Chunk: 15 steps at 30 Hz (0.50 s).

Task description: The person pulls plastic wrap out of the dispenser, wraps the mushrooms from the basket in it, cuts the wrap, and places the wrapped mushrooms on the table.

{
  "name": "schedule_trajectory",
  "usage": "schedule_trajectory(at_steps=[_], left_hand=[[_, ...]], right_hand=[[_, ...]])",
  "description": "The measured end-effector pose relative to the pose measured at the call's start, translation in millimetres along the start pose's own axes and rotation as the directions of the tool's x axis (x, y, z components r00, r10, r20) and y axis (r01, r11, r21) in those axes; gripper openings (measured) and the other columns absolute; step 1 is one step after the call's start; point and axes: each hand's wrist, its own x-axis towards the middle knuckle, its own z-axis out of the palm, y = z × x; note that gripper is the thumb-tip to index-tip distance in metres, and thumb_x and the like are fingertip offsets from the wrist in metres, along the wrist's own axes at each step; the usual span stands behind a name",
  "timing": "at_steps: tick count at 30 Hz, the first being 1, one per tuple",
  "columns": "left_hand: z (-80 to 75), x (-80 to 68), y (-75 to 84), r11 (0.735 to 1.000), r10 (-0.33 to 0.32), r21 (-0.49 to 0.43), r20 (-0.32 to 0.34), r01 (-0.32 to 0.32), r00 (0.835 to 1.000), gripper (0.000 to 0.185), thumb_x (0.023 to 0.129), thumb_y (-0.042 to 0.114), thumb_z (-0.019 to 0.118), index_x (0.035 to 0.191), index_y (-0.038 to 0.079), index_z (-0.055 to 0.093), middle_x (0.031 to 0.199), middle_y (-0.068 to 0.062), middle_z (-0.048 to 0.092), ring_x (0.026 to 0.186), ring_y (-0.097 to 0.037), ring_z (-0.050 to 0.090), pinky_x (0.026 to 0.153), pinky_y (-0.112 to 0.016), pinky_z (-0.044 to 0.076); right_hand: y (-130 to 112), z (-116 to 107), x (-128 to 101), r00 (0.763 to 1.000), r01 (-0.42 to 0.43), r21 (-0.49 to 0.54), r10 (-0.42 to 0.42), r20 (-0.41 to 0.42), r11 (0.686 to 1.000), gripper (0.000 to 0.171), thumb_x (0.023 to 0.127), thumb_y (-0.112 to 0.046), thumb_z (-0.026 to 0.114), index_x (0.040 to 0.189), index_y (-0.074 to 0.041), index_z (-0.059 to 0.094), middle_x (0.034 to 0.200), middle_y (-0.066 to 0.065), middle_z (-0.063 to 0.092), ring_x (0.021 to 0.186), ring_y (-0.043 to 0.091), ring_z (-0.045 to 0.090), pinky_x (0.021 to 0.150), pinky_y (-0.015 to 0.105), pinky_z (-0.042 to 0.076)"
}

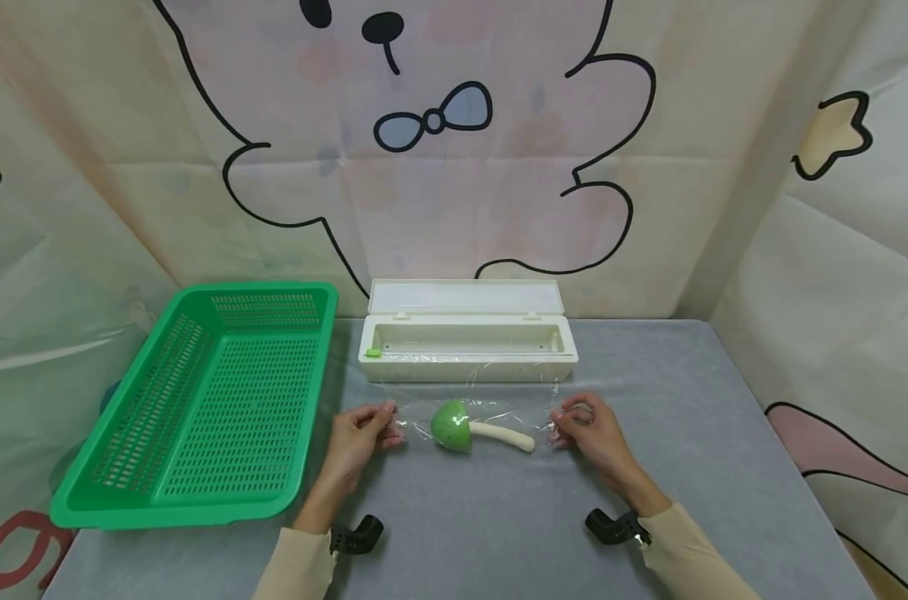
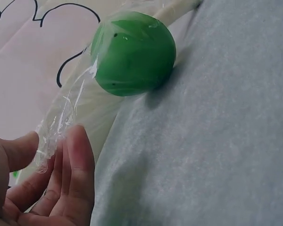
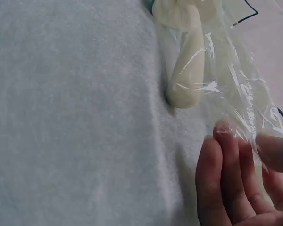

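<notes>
A toy mushroom with a green cap [image 1: 452,425] [image 2: 132,54] and a cream stem [image 1: 502,436] [image 3: 186,77] lies on the grey table under a sheet of clear plastic wrap [image 1: 472,396] [image 2: 61,122] [image 3: 236,89]. The wrap runs out of an open white dispenser box [image 1: 467,342] behind it. My left hand [image 1: 363,433] [image 2: 42,179] pinches the wrap's left edge between thumb and fingers. On the other side, my right hand [image 1: 584,429] [image 3: 240,179] pinches the right edge.
A green perforated basket [image 1: 206,408] sits at the left, partly over the table's edge. The grey cloth table [image 1: 469,525] stretches toward me. A cartoon-printed curtain [image 1: 438,150] hangs behind and at both sides.
</notes>
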Motion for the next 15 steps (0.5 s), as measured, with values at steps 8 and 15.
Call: schedule_trajectory(at_steps=[8,15], left_hand=[[3.1,-10.9,10.7,0.974,0.118,0.193,0.033,-0.122,0.993,0.050,0.085,0.007,0.083,0.127,-0.004,0.058,0.097,-0.016,0.073,0.082,-0.017,0.071,0.071,-0.025,0.057],[2.0,-18.3,8.6,0.822,0.374,0.382,0.199,-0.423,0.906,0.018,0.083,-0.006,0.080,0.099,-0.001,0.072,0.098,-0.011,0.070,0.086,-0.024,0.069,0.075,-0.032,0.060]], right_hand=[[-3,-5,-6,0.983,0.118,-0.094,-0.103,0.149,0.989,0.029,0.092,-0.005,0.075,0.108,0.011,0.059,0.095,0.018,0.068,0.077,0.015,0.070,0.068,0.029,0.058],[-2,-12,-10,0.935,0.248,-0.188,-0.184,0.303,0.950,0.036,0.084,-0.007,0.083,0.111,0.007,0.065,0.103,0.024,0.068,0.081,0.018,0.070,0.070,0.028,0.058]])
